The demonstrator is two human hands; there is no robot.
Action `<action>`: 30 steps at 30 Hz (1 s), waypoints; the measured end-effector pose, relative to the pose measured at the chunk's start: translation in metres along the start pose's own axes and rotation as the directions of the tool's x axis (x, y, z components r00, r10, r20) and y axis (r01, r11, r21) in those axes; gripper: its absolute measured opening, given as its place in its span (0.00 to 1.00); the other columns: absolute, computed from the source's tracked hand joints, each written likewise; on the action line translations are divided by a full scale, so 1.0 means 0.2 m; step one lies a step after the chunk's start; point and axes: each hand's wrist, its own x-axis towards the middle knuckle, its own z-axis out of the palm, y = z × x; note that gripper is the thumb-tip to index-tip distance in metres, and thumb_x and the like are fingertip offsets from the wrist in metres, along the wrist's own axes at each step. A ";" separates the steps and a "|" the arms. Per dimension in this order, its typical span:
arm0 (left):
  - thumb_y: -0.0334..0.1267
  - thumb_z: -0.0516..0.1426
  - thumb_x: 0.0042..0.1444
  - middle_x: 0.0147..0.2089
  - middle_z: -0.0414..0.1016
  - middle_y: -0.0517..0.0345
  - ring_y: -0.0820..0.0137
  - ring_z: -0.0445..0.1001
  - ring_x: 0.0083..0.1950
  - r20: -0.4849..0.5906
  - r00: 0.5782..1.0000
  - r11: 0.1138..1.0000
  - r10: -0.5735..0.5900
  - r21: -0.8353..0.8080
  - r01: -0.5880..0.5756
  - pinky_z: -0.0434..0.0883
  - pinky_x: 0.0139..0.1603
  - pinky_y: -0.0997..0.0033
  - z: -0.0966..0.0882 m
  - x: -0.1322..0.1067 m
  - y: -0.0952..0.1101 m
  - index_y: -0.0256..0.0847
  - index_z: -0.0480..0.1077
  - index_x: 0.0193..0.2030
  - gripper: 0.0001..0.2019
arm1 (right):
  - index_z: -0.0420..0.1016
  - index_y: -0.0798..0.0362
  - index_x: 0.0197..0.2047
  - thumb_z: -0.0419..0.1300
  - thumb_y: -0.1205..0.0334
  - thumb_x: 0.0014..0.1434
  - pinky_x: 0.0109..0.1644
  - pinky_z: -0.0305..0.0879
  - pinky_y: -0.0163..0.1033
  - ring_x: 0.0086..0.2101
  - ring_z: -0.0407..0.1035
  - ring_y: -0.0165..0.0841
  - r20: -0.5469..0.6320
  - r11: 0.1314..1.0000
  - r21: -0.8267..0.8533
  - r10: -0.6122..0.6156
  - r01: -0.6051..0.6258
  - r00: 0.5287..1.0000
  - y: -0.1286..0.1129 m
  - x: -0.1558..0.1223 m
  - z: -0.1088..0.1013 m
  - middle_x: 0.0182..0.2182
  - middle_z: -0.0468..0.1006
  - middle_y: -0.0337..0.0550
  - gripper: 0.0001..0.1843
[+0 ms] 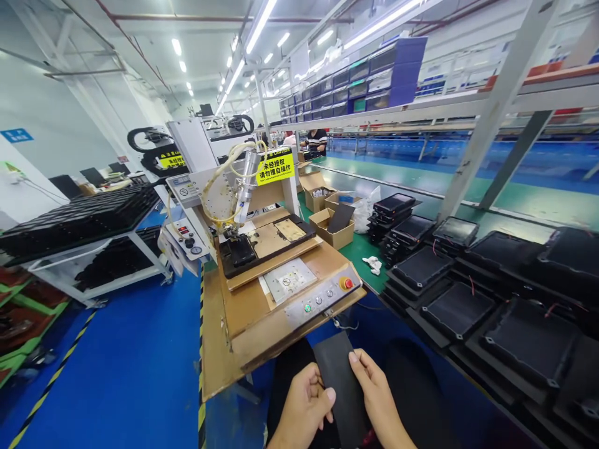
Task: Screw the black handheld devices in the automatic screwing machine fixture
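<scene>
My left hand and my right hand hold a flat black rectangular panel upright between them at the bottom of the view. Its long edges rest against my fingers and thumbs, and its lower end is hidden behind my lap. Just ahead of my hands stands the front edge of a benchtop dispensing machine on a wooden base. Neither hand touches the machine. Its fixture holds a black rectangular workpiece under a metal dispensing head with yellow tubing.
To the right, a bench carries several rows of black framed panels and a white cloth. Cardboard boxes stand behind the machine. A rack of black trays stands left, above a blue floor. A co-worker stands far back.
</scene>
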 end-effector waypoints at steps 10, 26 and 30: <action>0.60 0.65 0.59 0.34 0.72 0.56 0.78 0.66 0.25 -0.020 1.000 1.000 -0.010 0.004 0.011 0.61 0.20 0.80 0.09 0.05 0.05 0.33 0.75 0.50 0.28 | 0.70 0.51 0.31 0.65 0.34 0.60 0.34 0.64 0.37 0.30 0.62 0.34 0.028 1.000 -0.003 0.016 -0.016 0.999 -0.05 0.05 -0.05 0.28 0.67 0.37 0.27; 0.58 0.70 0.52 0.32 0.71 0.58 0.76 0.63 0.28 0.025 0.996 0.996 -0.080 -0.023 0.081 0.62 0.29 0.76 0.23 0.06 0.15 0.34 0.79 0.47 0.28 | 0.72 0.51 0.38 0.62 0.33 0.62 0.32 0.62 0.36 0.30 0.62 0.35 -0.064 0.998 -0.064 0.022 -0.026 0.998 -0.09 0.02 -0.14 0.28 0.68 0.38 0.26; 0.52 0.68 0.56 0.32 0.71 0.59 0.75 0.63 0.29 0.035 0.997 0.998 -0.062 0.010 0.062 0.63 0.32 0.75 0.23 0.09 0.19 0.35 0.81 0.45 0.21 | 0.74 0.52 0.52 0.63 0.35 0.61 0.41 0.70 0.43 0.39 0.72 0.42 -0.198 0.975 -0.208 -0.119 0.077 0.973 -0.14 0.01 -0.17 0.42 0.77 0.47 0.30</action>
